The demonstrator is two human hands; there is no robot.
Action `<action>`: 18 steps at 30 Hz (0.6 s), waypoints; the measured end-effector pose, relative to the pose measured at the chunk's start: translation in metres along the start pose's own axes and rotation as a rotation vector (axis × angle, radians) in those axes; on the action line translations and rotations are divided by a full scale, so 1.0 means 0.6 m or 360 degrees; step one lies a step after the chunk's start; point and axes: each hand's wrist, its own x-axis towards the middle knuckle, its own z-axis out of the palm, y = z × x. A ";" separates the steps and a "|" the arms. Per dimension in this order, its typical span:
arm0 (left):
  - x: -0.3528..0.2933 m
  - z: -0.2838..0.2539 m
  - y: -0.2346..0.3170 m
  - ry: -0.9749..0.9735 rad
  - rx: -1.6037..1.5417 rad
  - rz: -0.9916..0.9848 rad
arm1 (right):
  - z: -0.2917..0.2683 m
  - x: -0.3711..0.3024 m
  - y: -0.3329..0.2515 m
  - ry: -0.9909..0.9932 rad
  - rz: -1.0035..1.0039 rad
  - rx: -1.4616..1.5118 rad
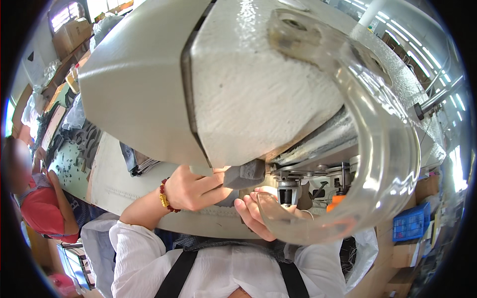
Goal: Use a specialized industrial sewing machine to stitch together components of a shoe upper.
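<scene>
The sewing machine [238,84] is cased in cream painted metal with a slightly pebbled, semi-gloss finish. A guard [392,149] of clear, glossy plastic is fitted. The grey piece [246,175] appears matt and felt-like. Bare metal is seen on the presser foot [288,191].

Left hand [191,188] raised, wrist extended, fingers curled closed in a pinch. Right hand [256,211] just beside, palm up, fingertips [247,199] almost touching left thumb.
</scene>
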 end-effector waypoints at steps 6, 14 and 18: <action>-0.060 0.063 -0.006 -0.0060 -0.0244 -0.0285 | 0.011 -0.011 0.017 -0.0288 -0.0388 -0.0450; -0.045 0.049 -0.008 0.0067 -0.0129 -0.0353 | 0.044 -0.030 0.028 -0.0281 -0.0997 -0.1428; -0.028 0.042 -0.010 0.0031 -0.0116 -0.0362 | 0.049 -0.033 0.035 -0.0357 -0.0924 -0.1400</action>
